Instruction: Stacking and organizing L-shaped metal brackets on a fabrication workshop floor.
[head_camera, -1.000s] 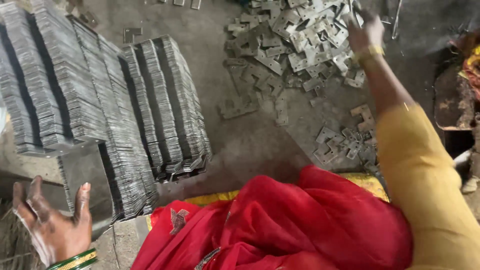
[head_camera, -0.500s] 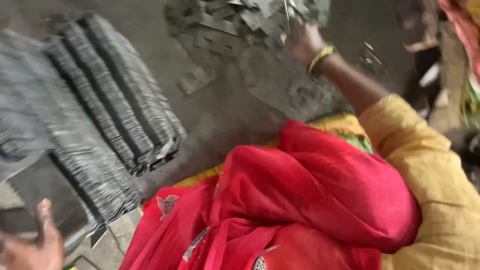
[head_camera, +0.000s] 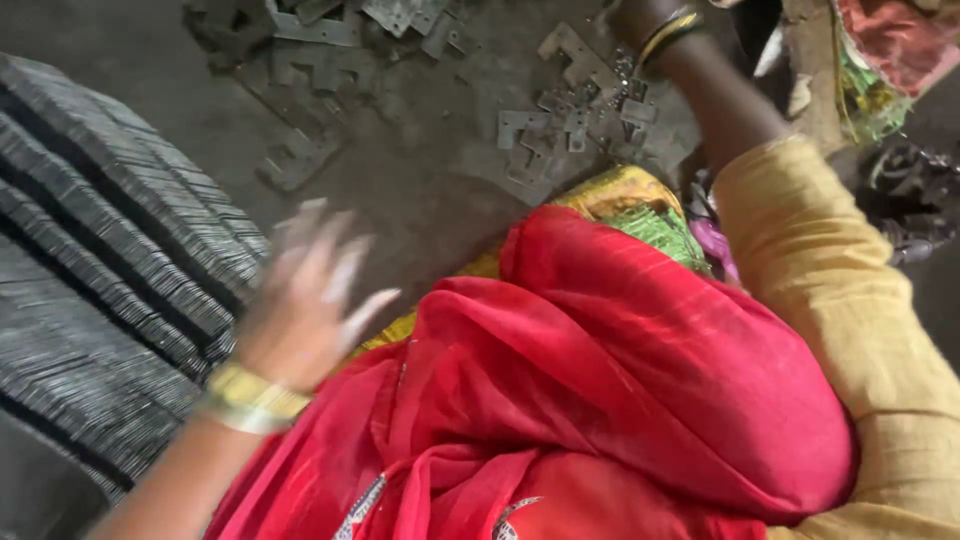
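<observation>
Your left hand (head_camera: 305, 305) is lifted in front of you with the fingers spread apart and nothing in it; it is blurred, and it hangs just beside the long rows of thin grey stamped metal plates stacked on edge (head_camera: 110, 280) at your left. Your right hand (head_camera: 640, 15) reaches far forward to the loose pile of flat grey notched metal pieces (head_camera: 560, 120) on the dusty concrete floor (head_camera: 420, 210). Only the wrist with the yellow and dark bangles (head_camera: 668, 28) shows at the top edge, so I cannot tell if those fingers are closed on a piece or not.

To do this pick well, I think you should take the pieces flat and all turned the same way, because the notches can hook one another. Hold them by the faces, not by the cut edges, which are probably sharp. Keep the red cloth (head_camera: 600, 400) on your lap away from the pile, it could catch on a corner. Keep the free hand close to the end of the stacked rows, so the row does not fall over when something is pressed against it
</observation>
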